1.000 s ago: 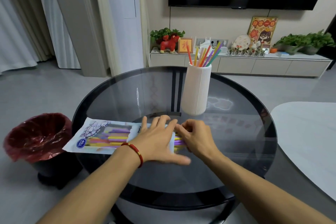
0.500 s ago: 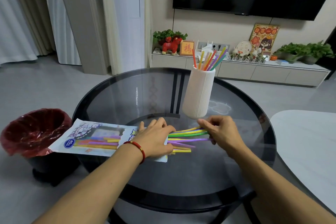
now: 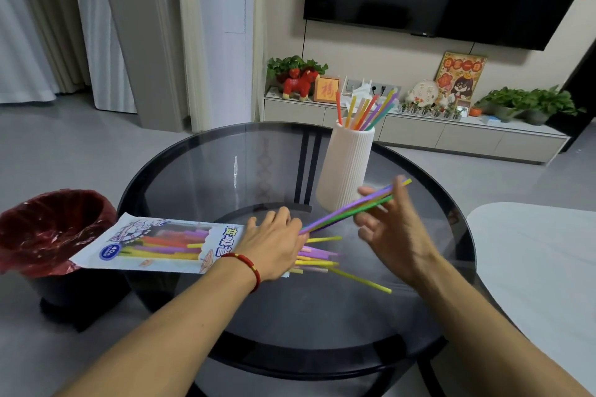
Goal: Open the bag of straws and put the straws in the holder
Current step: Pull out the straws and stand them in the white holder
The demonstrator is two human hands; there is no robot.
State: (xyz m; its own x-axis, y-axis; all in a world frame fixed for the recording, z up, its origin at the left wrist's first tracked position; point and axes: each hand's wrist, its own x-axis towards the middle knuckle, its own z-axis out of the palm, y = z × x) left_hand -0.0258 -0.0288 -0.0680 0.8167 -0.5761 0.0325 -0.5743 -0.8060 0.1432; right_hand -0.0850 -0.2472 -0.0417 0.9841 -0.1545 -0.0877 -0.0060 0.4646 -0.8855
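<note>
The straw bag [image 3: 161, 245] lies flat on the round glass table [image 3: 258, 316], its open end to the right. My left hand [image 3: 274, 245] presses palm-down on that open end. Several coloured straws [image 3: 317, 259] stick out of the bag onto the glass, and one yellow straw [image 3: 364, 282] lies loose. My right hand [image 3: 393, 229] grips a small bundle of purple, green and yellow straws [image 3: 348, 209], tilted up to the right, just in front of the white ribbed holder [image 3: 346, 167]. The holder stands upright with several straws [image 3: 367, 111] in it.
A bin with a red liner [image 3: 48, 229] stands on the floor left of the table, beside the bag's closed end. A white tabletop [image 3: 541, 251] is at the right. A low cabinet [image 3: 419, 135] with plants and ornaments runs along the far wall.
My right hand has pulled a bundle of straws out of the bag and lifted it up and right toward the holder. More straws now lie spilled from the bag's mouth. My left hand stays on the bag.
</note>
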